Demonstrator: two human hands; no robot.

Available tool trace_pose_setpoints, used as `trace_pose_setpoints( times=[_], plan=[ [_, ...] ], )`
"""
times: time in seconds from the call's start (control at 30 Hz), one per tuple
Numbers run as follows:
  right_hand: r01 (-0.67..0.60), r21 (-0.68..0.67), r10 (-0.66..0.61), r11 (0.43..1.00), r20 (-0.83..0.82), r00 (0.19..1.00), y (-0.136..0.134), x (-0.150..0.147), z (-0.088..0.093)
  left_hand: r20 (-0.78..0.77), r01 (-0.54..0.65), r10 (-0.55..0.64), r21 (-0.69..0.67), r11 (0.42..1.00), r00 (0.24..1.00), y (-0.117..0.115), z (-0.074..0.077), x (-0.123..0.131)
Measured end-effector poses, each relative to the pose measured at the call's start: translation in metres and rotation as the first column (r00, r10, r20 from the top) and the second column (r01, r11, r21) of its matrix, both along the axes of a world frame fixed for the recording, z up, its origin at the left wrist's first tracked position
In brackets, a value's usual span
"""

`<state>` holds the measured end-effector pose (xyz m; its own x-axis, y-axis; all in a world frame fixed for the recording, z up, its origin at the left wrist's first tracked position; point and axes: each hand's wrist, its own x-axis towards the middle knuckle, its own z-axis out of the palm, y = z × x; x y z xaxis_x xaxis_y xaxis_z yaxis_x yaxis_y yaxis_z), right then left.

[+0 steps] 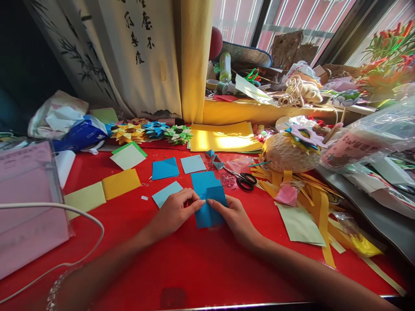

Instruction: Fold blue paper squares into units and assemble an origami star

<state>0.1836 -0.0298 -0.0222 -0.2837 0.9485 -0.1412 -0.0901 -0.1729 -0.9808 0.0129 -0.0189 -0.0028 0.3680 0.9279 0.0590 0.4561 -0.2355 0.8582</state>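
Blue paper (pixel 207 194) is held on the red table (pixel 194 263) by both hands, at the centre of the frame.

The paper's left edge is pinched by the curled fingers of the left hand (pixel 173 214). Its lower right part is held by the right hand (pixel 234 217), fingers close together, index tip laid on the fold. The fingertips of the two hands nearly touch at mid-sheet. A light blue square (pixel 167 193) is seen just beside the left hand, partly tucked behind it. Black scissors (pixel 245 180) are lying near, up and right of the paper. More blue squares (pixel 165 168) are set above. A yellow square (pixel 120 183) is placed well to the left. Folded paper stars (pixel 152 131) are lined up in the upper middle, beside a yellow sheet (pixel 222 138). A white cable (pixel 82 216) is looped at the lower left.
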Motion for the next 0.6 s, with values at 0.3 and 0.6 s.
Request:
trace_pose_setpoints(
  times=[0.3, 0.6],
  plan=[
    [-0.150, -0.011, 0.150, 0.989, -0.002, 0.989, 0.0057, 0.0006, 0.0007, 0.061, -0.063, 0.065, -0.029, 0.998, 0.996, -0.0052, 0.0010, 0.0015],
    [-0.031, 0.128, 0.025, 0.991, 0.047, 0.999, 0.0049, -0.0003, 0.0002, 0.183, -0.084, 0.116, -0.176, 0.981, 0.976, 0.0012, -0.0040, -0.0065]
  ],
)
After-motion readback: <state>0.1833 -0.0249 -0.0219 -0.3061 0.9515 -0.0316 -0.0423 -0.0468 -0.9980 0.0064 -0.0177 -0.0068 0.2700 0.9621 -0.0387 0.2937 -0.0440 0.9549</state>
